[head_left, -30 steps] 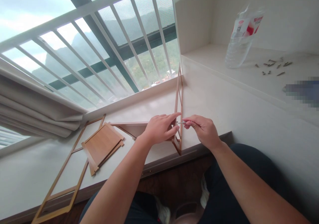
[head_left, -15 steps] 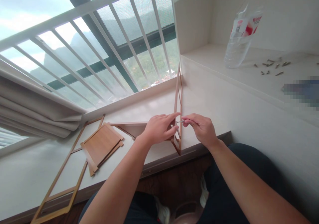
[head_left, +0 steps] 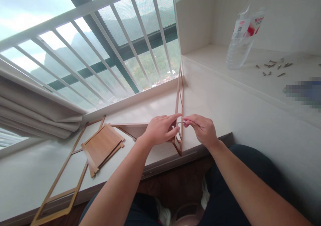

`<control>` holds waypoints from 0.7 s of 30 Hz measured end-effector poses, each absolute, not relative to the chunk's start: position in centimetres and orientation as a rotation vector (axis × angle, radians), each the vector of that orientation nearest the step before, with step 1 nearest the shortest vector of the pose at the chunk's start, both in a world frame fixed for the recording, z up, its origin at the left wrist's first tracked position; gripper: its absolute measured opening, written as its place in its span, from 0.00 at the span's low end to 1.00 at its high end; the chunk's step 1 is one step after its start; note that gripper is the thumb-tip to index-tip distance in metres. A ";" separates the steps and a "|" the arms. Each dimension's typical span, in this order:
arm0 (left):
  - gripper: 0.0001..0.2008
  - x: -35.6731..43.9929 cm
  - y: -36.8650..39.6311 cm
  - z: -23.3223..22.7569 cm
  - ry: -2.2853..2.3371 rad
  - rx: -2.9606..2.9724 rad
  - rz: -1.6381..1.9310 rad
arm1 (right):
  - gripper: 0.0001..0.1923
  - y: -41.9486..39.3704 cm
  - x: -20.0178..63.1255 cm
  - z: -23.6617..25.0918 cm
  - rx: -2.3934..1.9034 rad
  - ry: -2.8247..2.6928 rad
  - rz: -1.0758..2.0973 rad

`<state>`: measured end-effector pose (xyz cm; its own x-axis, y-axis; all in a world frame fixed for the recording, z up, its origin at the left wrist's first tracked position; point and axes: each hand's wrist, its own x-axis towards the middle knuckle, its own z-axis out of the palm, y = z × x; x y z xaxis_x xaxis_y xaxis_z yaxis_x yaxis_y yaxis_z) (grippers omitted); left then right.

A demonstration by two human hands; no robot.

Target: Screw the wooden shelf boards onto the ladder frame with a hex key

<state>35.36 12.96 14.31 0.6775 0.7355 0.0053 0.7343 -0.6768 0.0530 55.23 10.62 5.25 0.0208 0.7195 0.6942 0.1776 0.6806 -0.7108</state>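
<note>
My left hand (head_left: 162,129) grips the end of a wooden board (head_left: 132,127), thumb and fingers around the place where it meets an upright wooden frame (head_left: 181,98). The frame stands on the white ledge, narrow side toward me. My right hand (head_left: 202,129) is closed in a pinch on a thin metal rod (head_left: 181,122). The rod points left at the frame, between my left thumb and forefinger. Its far end is hidden at the joint, and it is too small to tell its exact kind.
At left, stacked wooden panels (head_left: 102,145) lie over a second wooden frame (head_left: 59,196), which juts past the ledge's (head_left: 203,102) front edge. On the right shelf stand a plastic bottle (head_left: 242,42) and several loose screws (head_left: 281,74). A railing (head_left: 110,5) and curtain (head_left: 37,105) border the window.
</note>
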 end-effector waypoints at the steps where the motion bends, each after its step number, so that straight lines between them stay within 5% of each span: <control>1: 0.26 35.4 13.0 14.3 1.243 2.833 0.041 | 0.10 10.6 55.2 5.2 -0.763 -1.529 0.490; 14: 0.26 35.3 13.0 14.3 1.241 2.838 0.035 | 0.12 10.9 57.1 5.0 -0.652 -1.690 0.607; 21: 0.26 35.3 12.9 14.5 1.242 2.842 0.009 | 0.18 10.9 55.7 5.0 -0.905 -1.330 1.064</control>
<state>35.32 12.85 14.47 0.6793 0.7338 -0.0110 0.7336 -0.6785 0.0391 55.75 10.94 4.98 -0.0529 0.9535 0.2968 -0.0800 0.2922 -0.9530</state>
